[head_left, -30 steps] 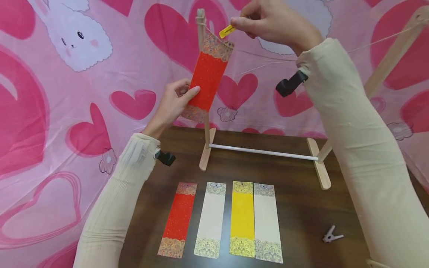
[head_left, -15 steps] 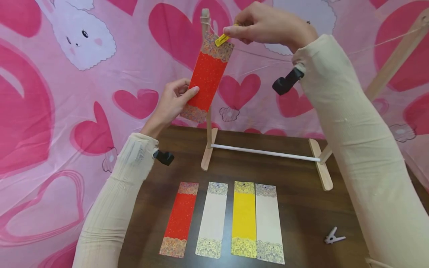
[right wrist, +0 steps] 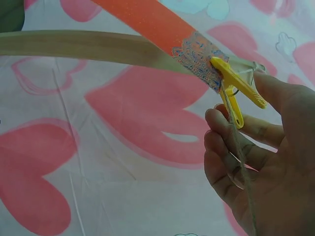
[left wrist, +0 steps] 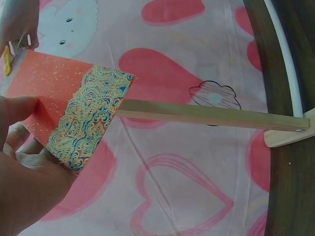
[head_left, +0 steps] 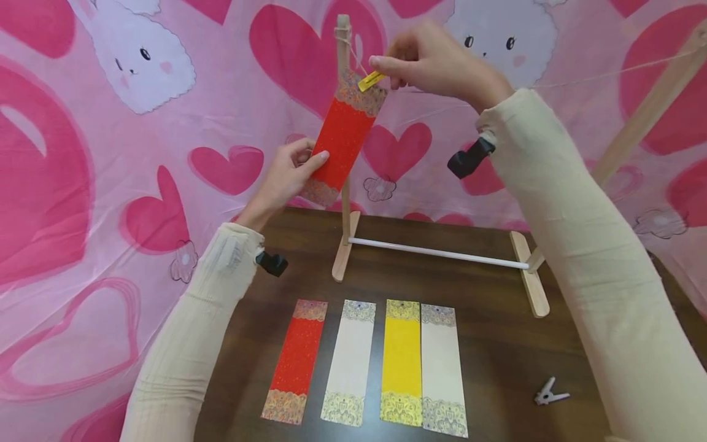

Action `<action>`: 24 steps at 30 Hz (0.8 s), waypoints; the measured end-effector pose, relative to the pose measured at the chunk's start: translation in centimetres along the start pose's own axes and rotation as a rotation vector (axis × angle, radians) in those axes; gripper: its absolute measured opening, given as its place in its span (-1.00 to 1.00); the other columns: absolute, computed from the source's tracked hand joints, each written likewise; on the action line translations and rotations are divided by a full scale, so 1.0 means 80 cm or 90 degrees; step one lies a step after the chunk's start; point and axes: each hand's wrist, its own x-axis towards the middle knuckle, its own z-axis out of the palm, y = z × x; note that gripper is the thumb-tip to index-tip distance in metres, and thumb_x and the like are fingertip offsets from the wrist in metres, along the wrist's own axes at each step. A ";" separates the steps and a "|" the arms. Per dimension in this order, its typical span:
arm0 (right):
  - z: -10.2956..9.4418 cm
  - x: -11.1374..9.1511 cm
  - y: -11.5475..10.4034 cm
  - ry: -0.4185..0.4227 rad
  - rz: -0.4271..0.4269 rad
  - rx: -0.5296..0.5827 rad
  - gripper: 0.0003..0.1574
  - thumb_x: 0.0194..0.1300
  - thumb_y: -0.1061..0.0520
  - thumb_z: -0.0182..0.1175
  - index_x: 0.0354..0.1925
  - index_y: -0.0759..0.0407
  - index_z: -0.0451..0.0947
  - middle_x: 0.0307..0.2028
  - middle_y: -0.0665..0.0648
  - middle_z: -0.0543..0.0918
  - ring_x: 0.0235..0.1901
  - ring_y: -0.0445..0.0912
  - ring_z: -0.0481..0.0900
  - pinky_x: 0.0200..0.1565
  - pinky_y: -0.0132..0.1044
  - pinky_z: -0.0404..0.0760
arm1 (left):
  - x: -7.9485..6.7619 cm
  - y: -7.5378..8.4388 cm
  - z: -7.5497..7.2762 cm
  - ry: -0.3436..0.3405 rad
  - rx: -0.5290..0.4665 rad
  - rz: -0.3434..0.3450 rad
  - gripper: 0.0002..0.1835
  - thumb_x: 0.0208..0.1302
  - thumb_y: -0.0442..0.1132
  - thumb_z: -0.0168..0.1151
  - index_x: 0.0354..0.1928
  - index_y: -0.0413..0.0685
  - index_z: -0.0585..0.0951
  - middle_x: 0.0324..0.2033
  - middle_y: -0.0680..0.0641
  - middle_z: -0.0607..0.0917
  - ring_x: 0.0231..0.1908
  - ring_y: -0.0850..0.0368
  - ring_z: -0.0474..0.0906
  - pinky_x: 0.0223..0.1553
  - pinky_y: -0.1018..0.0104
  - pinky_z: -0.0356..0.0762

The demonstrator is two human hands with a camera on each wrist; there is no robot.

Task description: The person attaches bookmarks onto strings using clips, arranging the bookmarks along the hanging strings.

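Observation:
My left hand (head_left: 287,169) pinches the lower part of a red bookmark-like paper strip (head_left: 345,141) with patterned ends, thumb in front. The strip hangs tilted beside the rack's left post. A yellow clothespin (right wrist: 231,86) bites the strip's upper patterned end and the string (right wrist: 241,162). Around the clothespin's handles is my right hand (right wrist: 270,147), its thumb above and fingers below, spread loosely; the handles stand apart and no pinch shows. From the head view, the right thumb lies just above the clothespin.
On the dark table (head_left: 497,344) lie a red strip (head_left: 295,362), two white strips (head_left: 348,362) and a yellow strip (head_left: 401,356). A white clothespin (head_left: 549,391) lies at right. The wooden rack (head_left: 342,252) has a white bottom bar (head_left: 436,252). Pink heart-patterned cloth (head_left: 221,92) hangs behind.
The yellow clothespin has come down from above onto the strip's top end. The right hand has moved lower, and its fingers have loosened. The strip and left hand sit slightly lower.

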 end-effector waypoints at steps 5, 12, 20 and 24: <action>0.003 -0.008 0.005 -0.014 0.014 0.002 -0.41 0.39 -0.29 0.11 0.09 0.10 0.61 -0.21 0.08 0.64 -0.25 -0.09 0.54 -0.12 -0.32 0.57 | -0.001 -0.010 0.005 -0.010 -0.009 0.007 -0.77 0.41 -0.23 0.21 -0.05 -0.28 0.60 -0.17 -0.22 0.73 -0.21 0.06 0.68 -0.15 0.30 0.63; -0.003 -0.030 0.006 0.035 0.007 -0.045 -0.38 0.40 -0.26 0.12 0.23 0.07 0.51 -0.03 0.03 0.63 -0.13 -0.16 0.51 -0.07 -0.32 0.60 | -0.008 -0.021 0.005 -0.023 0.011 -0.013 -0.72 0.43 -0.24 0.18 0.03 -0.30 0.54 -0.14 -0.21 0.70 -0.30 0.13 0.57 -0.31 0.39 0.55; 0.003 -0.084 0.005 0.240 -0.102 -0.058 -0.53 0.40 -0.10 0.19 0.04 0.23 0.60 -0.12 0.08 0.68 -0.19 -0.26 0.49 0.01 -0.48 0.50 | -0.026 -0.035 0.003 -0.040 -0.007 -0.019 -0.64 0.43 -0.35 0.15 0.17 -0.37 0.41 0.06 -0.35 0.59 0.02 0.02 0.60 0.04 0.33 0.59; 0.007 -0.115 0.007 0.264 -0.150 -0.043 -0.66 0.37 0.06 0.26 -0.05 0.31 0.64 -0.19 0.13 0.70 -0.24 -0.29 0.48 -0.05 -0.52 0.45 | -0.040 -0.043 -0.002 -0.031 -0.006 -0.019 -0.65 0.42 -0.38 0.15 0.16 -0.41 0.41 0.04 -0.37 0.58 -0.02 0.04 0.58 -0.06 0.43 0.58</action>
